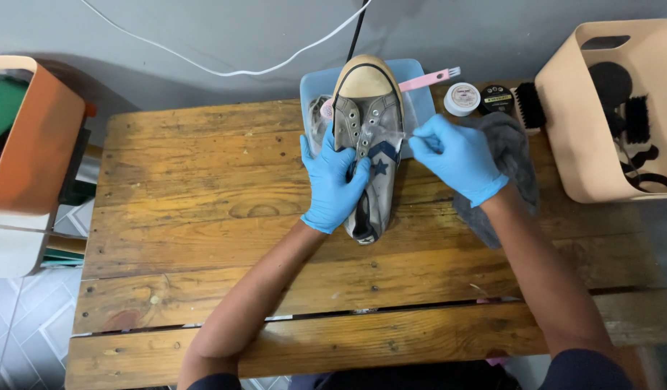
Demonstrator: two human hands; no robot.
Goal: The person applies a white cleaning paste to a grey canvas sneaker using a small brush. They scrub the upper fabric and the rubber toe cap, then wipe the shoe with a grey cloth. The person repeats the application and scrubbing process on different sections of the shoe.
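sneaker [367,137], grey canvas with a yellowed rubber toe cap and a dark blue star on its side, lies in the upper middle of the frame, toe toward the top edge and heel toward the person. its front half rests over a pale blue tray [312,85], its back half on the wooden slat table [189,188]. the left hand [332,182], in a blue glove, is wrapped around the shoe's left flank, fingers curled over the eyelet row, holding it steady. the right hand [457,157], also gloved in blue, sits just right of the shoe with its fingertips narrowed to a pinch on a thin whitish lace [408,134] that runs from the eyelets; how firmly it grips cannot be told.

under the right wrist lies a grey cloth [512,148], spilling down toward the middle right. a pink small brush [429,78] leans across the tray's upper right corner. right of it stand a white-lidded tin [462,99], a black tin [496,97] and a dark-bristled brush [530,106]. a beige plastic basket [564,108] with black brushes fills the upper right; an orange bin [41,137] stands at the upper left. a white cable [225,71] crosses the grey wall at the top.
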